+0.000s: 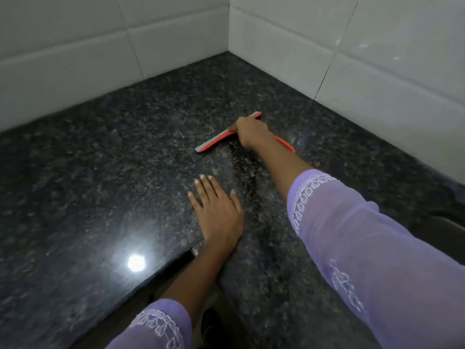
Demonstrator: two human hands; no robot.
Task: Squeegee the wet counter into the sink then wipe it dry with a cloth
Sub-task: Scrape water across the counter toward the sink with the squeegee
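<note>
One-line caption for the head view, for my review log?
Right hand grips orange squeegee on speckled black granite counter near white-tiled corner; left hand rests flat.

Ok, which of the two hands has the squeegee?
The right hand, gripping the orange squeegee near the corner; the left hand lies flat and empty on the dark granite counter.

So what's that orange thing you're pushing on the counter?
That is a squeegee, orange with a grey rubber blade. The right hand grips it at the middle and holds the blade down on the dark speckled counter, out near the corner where the white tiled walls meet. The left hand lies flat on the counter near its front edge, holding nothing. No sink or drying cloth shows in this view, so the wiping step has not begun.
</note>
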